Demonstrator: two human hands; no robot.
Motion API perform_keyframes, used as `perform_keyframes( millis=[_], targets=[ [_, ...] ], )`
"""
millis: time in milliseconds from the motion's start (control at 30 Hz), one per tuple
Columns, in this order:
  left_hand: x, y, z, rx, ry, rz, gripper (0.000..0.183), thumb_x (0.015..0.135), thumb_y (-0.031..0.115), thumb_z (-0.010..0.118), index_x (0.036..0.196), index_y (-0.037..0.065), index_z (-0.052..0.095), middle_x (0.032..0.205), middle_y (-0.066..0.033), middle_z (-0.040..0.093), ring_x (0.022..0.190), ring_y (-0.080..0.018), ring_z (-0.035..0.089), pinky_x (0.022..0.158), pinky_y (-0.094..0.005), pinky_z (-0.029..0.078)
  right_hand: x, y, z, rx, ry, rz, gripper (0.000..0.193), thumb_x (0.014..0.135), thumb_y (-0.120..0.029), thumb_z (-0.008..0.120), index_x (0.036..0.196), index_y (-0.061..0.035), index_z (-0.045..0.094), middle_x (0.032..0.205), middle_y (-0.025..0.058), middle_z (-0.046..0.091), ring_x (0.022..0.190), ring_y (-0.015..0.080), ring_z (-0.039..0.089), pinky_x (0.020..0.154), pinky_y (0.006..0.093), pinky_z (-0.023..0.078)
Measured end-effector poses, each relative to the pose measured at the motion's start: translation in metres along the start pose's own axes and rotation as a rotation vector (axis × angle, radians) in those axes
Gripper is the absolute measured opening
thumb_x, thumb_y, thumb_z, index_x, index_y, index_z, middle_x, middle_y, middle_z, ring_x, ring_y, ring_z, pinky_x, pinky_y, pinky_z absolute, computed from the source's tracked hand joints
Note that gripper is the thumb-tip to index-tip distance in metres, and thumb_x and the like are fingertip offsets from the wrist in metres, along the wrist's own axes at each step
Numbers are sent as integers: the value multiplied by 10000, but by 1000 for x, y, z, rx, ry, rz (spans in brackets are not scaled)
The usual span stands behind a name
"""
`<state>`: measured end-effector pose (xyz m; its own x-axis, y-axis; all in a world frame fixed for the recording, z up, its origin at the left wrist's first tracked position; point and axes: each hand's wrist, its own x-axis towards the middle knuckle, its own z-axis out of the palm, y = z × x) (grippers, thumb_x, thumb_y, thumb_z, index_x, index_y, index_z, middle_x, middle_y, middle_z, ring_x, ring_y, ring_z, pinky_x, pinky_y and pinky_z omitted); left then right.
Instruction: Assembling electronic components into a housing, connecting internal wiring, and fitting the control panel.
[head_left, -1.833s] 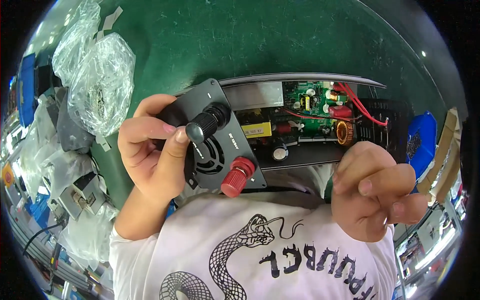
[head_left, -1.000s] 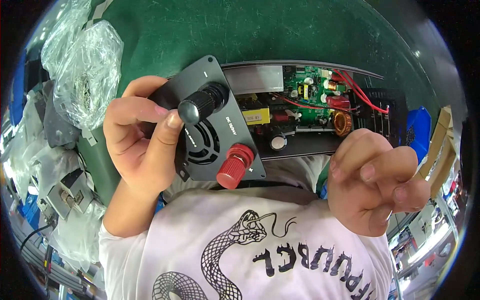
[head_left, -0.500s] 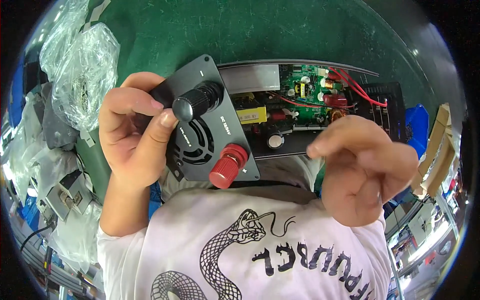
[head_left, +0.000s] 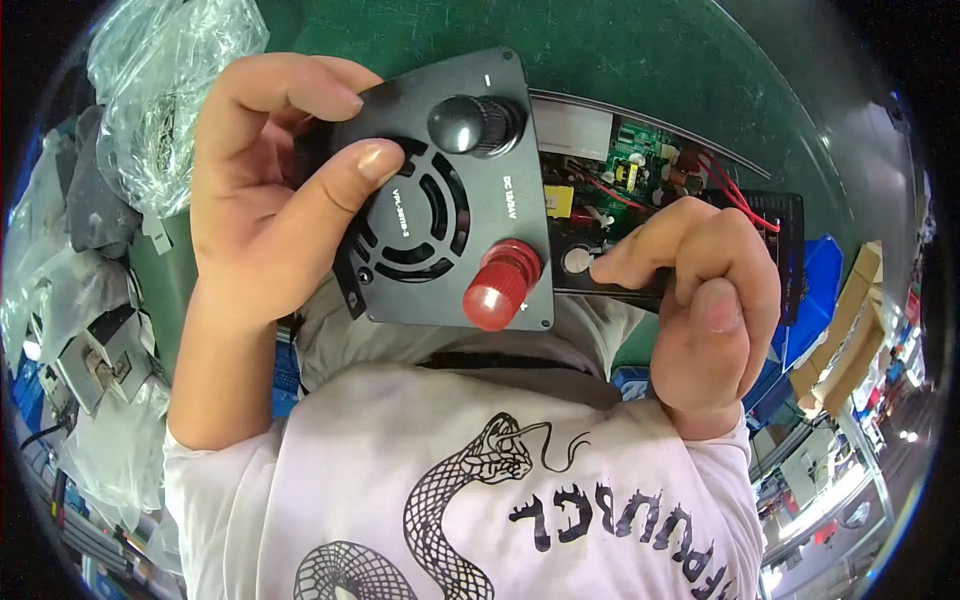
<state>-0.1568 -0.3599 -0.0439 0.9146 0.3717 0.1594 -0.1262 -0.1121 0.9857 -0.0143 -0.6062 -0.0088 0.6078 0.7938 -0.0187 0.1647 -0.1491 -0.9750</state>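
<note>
My left hand (head_left: 275, 185) grips a black metal end panel (head_left: 515, 210) by its left side, thumb on the front, other fingers behind. The panel is tilted up, with a slotted round fan grille (head_left: 425, 220). A black terminal knob (head_left: 465, 125) sits toward its top, a red terminal knob (head_left: 500, 287) toward its bottom. Behind it lies an opened black case with a green circuit board (head_left: 640, 150), partly hidden. My right hand (head_left: 700, 300) hovers over the case's near edge, fingers loosely bent and index fingertip beside a round capacitor (head_left: 577, 259); nothing shows in it.
Clear plastic bags (head_left: 165, 110) lie at the left on the green work surface (head_left: 620, 50). Red wires (head_left: 735, 195) arch over the case's right end. A blue bin (head_left: 808, 300) and a cardboard box (head_left: 845, 330) stand at the right.
My left hand has raised the panel, moved it right and turned its front more toward view. My right hand has shifted slightly left and up, its fingers bent differently.
</note>
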Motion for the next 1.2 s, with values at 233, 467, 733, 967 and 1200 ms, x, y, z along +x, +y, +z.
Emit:
perform_keyframes(
  millis=[233,467,733,967,1200],
  targets=[
    [3,-6,-1,-39,-46,65,509,894,-48,710,1282,117,426,1132,-169,616,983,-204,604,889,-321,487,3,12,1,61,104,-156,317,986,-224,516,871,41,646,697,109,594,569,197,530,552,312,416],
    [4,-10,-1,-34,-44,71,576,905,-6,728,1318,131,351,1146,-191,626,962,-225,632,876,-338,515,8,-8,3,-37,30,120,656,1027,-617,459,733,-30,464,646,43,434,687,232,633,663,316,530],
    [12,-11,0,-98,-3,103,553,877,-84,713,1240,98,337,996,-184,645,890,-194,624,780,-309,529,13,1,-6,54,-125,-103,356,1025,-258,531,769,-11,551,622,112,479,549,353,542,760,434,587],
    [12,-15,-7,-99,-47,90,534,882,-64,728,1216,95,343,1038,-185,636,891,-182,620,778,-301,530,11,-4,-1,39,-91,52,679,1030,-601,481,685,-17,455,599,41,421,681,271,645,765,458,598],
    [2,-10,5,-107,42,36,537,878,-60,738,1215,93,350,1104,-184,621,909,-178,618,795,-296,527,9,-7,-3,32,-37,75,690,1029,-622,470,691,-21,452,617,47,442,721,300,682,729,435,607]
  ],
)
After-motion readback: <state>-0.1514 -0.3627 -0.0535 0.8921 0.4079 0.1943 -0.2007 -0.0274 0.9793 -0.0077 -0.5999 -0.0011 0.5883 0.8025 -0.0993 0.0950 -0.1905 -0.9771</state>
